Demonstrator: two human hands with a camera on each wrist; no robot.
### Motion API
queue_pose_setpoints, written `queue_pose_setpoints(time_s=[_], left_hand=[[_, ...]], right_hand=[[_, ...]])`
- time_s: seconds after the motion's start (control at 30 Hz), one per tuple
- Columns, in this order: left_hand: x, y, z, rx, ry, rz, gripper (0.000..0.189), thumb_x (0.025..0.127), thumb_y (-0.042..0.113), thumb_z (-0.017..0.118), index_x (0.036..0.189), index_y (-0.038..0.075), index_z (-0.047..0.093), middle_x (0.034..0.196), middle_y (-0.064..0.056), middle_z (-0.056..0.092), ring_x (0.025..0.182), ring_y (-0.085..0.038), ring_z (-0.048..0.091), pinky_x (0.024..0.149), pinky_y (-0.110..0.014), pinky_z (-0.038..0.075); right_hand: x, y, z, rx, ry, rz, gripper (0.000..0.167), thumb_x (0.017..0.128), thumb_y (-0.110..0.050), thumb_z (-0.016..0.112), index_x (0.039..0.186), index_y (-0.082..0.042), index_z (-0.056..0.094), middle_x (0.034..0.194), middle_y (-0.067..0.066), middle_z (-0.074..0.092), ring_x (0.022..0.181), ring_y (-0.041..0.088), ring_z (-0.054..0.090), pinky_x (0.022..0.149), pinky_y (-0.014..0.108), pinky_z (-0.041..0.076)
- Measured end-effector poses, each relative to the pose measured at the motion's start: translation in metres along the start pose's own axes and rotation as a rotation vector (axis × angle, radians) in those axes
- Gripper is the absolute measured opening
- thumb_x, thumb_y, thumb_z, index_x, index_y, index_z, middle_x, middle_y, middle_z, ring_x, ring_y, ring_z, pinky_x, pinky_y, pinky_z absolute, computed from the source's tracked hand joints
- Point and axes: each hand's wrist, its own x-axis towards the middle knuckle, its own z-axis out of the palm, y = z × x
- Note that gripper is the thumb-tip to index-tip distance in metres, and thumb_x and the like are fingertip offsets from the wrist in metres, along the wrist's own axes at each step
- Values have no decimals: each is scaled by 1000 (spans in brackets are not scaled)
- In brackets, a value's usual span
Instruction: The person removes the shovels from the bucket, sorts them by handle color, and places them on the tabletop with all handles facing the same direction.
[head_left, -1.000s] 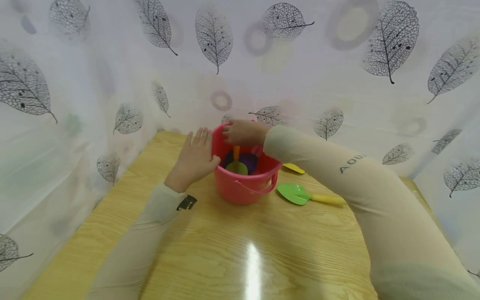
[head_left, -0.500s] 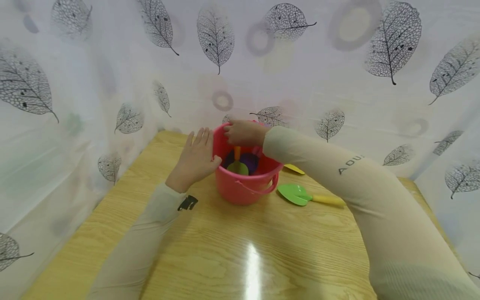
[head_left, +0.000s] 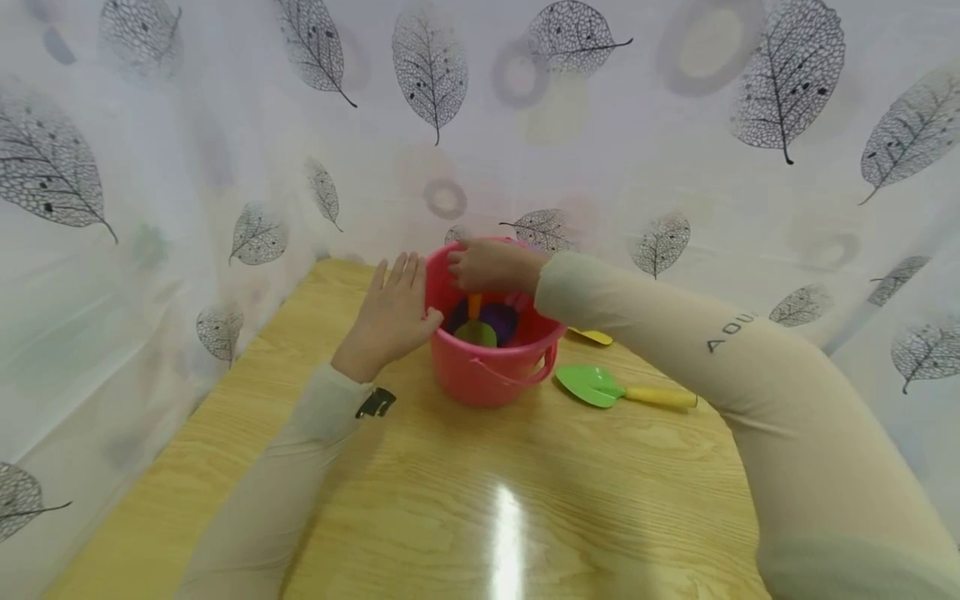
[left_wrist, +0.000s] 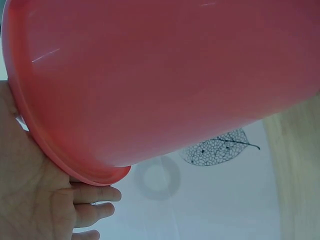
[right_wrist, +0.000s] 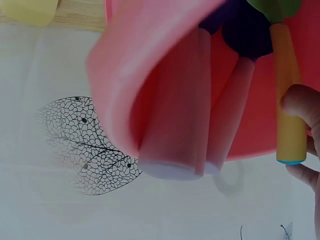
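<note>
A pink bucket (head_left: 487,379) stands upright on the wooden table. My left hand (head_left: 390,321) rests against its left rim, fingers stretched out straight and the thumb at the edge. Reaching over the rim, my right hand (head_left: 491,265) pinches the orange handle (right_wrist: 289,95) of a toy shovel with a green blade (head_left: 477,335). The blade points down into the bucket. Beside it inside are purple tool heads (right_wrist: 245,32), and pink handles (right_wrist: 175,105) lean against the wall. From the head view, my right hand hides most of the orange handle.
A green shovel with a yellow handle (head_left: 592,387) lies on the table right of the bucket. Behind it, a yellow piece (head_left: 591,336) shows partly under my right sleeve. The bucket's handle (head_left: 517,382) hangs at the front. A leaf-print curtain (head_left: 480,125) encloses the table.
My right forearm and elbow have shifted slightly to the right. Both hands, the bucket and the shovels look nearly unmoved.
</note>
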Motion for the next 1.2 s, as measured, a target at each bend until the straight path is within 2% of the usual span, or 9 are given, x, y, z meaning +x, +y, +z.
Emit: queue_pose_setpoints(time_s=[0.2,0.37,0.47,0.53,0.67,0.83,1.0,1.2], left_hand=[[0,-1,1,7,11,6,73,92,34,43,146,-9,17,154,-25,19,145,-39,13,118,-54,6],[1,-1,1,1,11,5,74,92,34,44,146,-9,17,154,-25,18,145,-39,13,119,-53,6],[1,-1,1,-3,12,4,74,92,34,44,146,-8,17,155,-24,18,145,-38,12,119,-53,6],[1,-1,0,-2,11,7,74,92,34,44,146,-9,16,154,-24,18,145,-38,12,119,-53,6],[2,-1,1,-2,10,8,74,92,33,44,146,-9,16,154,-25,18,145,-39,13,118,-54,7],[2,-1,3,0,12,4,74,92,33,45,146,-9,17,154,-25,20,145,-38,13,118,-53,7],[1,-1,3,-7,10,2,73,92,33,43,146,-9,16,154,-25,19,145,-39,13,118,-54,7],[1,-1,1,-6,5,6,74,92,33,43,146,-9,16,154,-25,18,145,-38,12,118,-54,7]], right_hand=[[-8,-9,-5,41,26,-3,50,77,-17,72,125,-11,56,122,9,63,115,25,55,102,39,42],[-15,-15,-6,52,40,11,44,85,-24,66,126,-14,54,125,10,61,116,25,55,99,39,43],[-19,-18,-6,29,48,20,42,87,-27,65,125,-16,56,123,9,62,115,25,55,98,39,43],[-21,-19,-4,18,60,23,36,88,-26,64,122,-17,59,120,8,63,112,24,56,96,39,44],[-23,-24,1,31,112,20,20,91,-28,57,105,-18,66,107,6,67,99,21,59,88,37,42],[-24,-29,7,17,168,9,19,92,-29,54,91,-19,69,96,5,68,91,21,60,85,37,41],[-27,-30,11,17,148,10,13,90,-26,59,92,-19,69,98,4,68,93,21,59,86,38,40],[-33,-31,14,19,119,50,20,92,-34,56,95,-18,68,101,4,69,96,20,60,87,37,40]])
